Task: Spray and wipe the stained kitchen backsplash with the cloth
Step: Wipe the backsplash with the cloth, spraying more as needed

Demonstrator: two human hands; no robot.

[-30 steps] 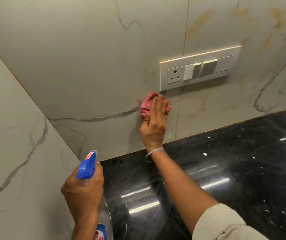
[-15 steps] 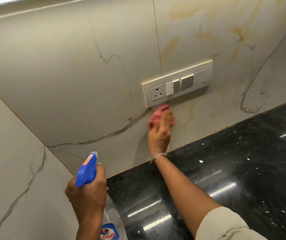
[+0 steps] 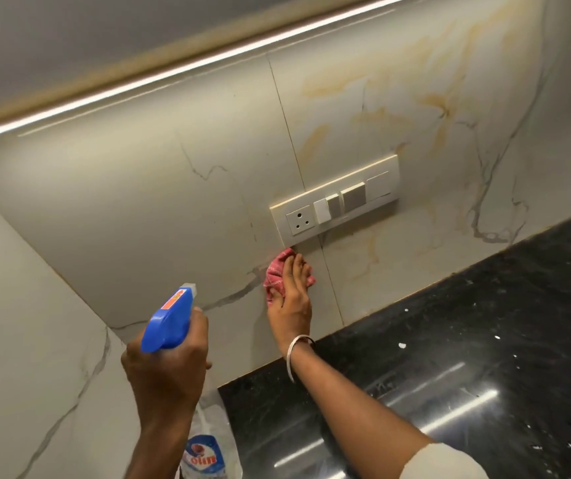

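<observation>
The backsplash [image 3: 159, 209] is pale marble-look tile with grey veins and yellow-brown streaks at the upper right. My right hand [image 3: 291, 302] presses a crumpled pink cloth [image 3: 275, 273] flat against the tile, just below the left end of the socket plate. My left hand [image 3: 166, 371] grips a clear spray bottle [image 3: 204, 454] by its neck. Its blue trigger head [image 3: 168, 318] points up toward the wall, left of the cloth.
A white socket and switch plate [image 3: 337, 202] sits on the wall right above the cloth. A glossy black speckled countertop [image 3: 467, 357] runs along the wall's foot at the right. A side wall [image 3: 18, 323] meets the backsplash at the left. A light strip [image 3: 208, 63] glows overhead.
My right hand has rubbed the cloth right and then back left under the socket plate. The view has tilted up, so the plate and wall sit lower in frame. The bottle stays held.
</observation>
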